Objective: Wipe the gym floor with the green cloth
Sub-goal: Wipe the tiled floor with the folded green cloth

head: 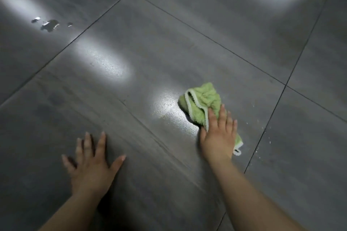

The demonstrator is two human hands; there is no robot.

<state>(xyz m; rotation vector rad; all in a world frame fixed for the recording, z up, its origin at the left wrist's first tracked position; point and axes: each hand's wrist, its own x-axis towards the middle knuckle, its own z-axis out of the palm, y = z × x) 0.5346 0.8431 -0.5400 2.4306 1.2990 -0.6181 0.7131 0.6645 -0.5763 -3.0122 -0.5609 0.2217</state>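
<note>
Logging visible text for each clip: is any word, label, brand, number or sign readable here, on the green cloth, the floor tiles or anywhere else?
No readable text in this view.
Green cloth: plain, with white trim and no printed label showing.
Floor tiles: only grout lines, light glare and a few shiny marks.
Left hand and right hand: bare, nothing written on them.
</note>
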